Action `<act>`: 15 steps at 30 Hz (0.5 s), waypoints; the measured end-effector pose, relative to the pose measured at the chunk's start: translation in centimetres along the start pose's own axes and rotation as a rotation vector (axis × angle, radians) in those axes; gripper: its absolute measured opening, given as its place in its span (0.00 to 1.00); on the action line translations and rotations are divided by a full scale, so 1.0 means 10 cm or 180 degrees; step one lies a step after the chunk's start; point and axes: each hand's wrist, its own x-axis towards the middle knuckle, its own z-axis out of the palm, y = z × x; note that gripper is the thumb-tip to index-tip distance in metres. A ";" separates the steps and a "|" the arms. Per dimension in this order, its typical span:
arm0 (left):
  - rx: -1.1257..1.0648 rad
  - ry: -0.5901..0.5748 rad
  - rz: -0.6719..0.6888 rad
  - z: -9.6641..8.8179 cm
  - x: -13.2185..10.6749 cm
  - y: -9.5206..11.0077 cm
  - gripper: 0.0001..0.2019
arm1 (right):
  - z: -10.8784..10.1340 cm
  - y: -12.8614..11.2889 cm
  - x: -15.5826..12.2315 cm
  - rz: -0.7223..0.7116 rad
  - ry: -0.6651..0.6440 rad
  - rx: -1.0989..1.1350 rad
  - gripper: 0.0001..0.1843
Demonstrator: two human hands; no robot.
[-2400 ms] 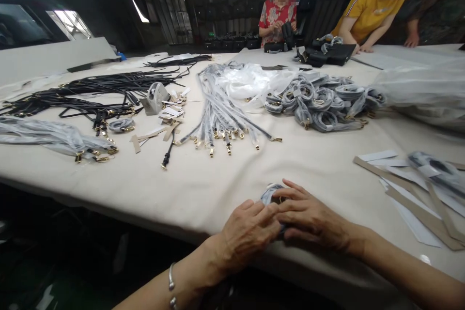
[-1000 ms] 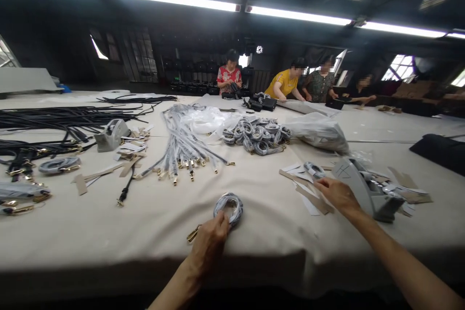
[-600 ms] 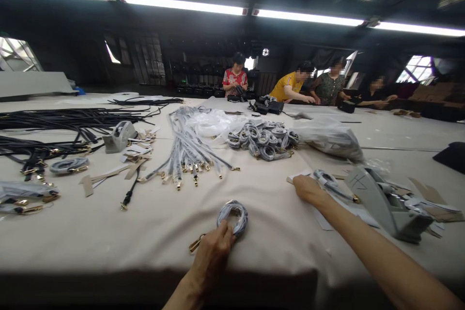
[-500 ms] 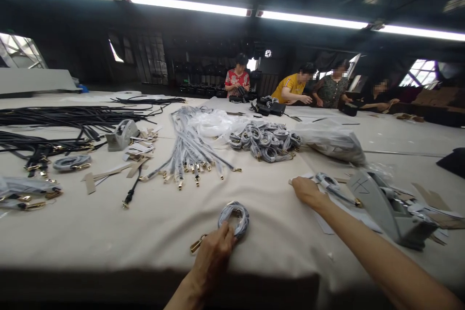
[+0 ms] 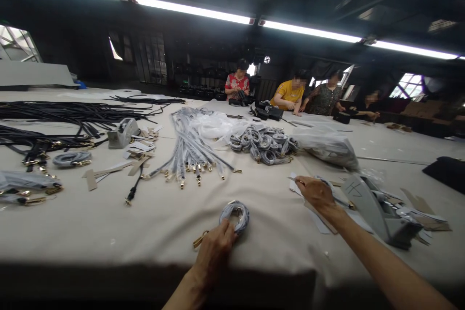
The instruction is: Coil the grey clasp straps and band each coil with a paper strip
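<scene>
My left hand rests near the table's front edge, its fingers closed on a coiled grey strap whose gold clasp sticks out to the left. My right hand reaches out to the right and lies on paper strips, its fingers curled around a thin strip. It sits just left of a grey tape dispenser.
A fan of straight grey straps and a heap of coiled straps lie mid-table, beside plastic bags. Black straps and a second tape dispenser are at the left. Several people work at the far end.
My hands, together on the coil at first, have parted. The left stays on the coil. The right went to the paper strips by the dispenser and has now curled on a strip.
</scene>
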 end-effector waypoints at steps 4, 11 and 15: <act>-0.1897 0.0231 -0.0906 -0.20 0.08 0.00 0.09 | -0.13 -0.11 -0.34 -0.0156 -0.0457 0.1309 0.24; -0.3535 0.0104 -0.2018 -0.57 0.13 -0.08 0.22 | 0.01 -0.69 -1.10 -0.0171 -0.1612 0.3352 0.32; -0.4031 0.0283 -0.2279 -0.66 0.04 -0.08 0.28 | 0.21 -1.02 -1.35 -0.0342 -0.2062 0.3055 0.26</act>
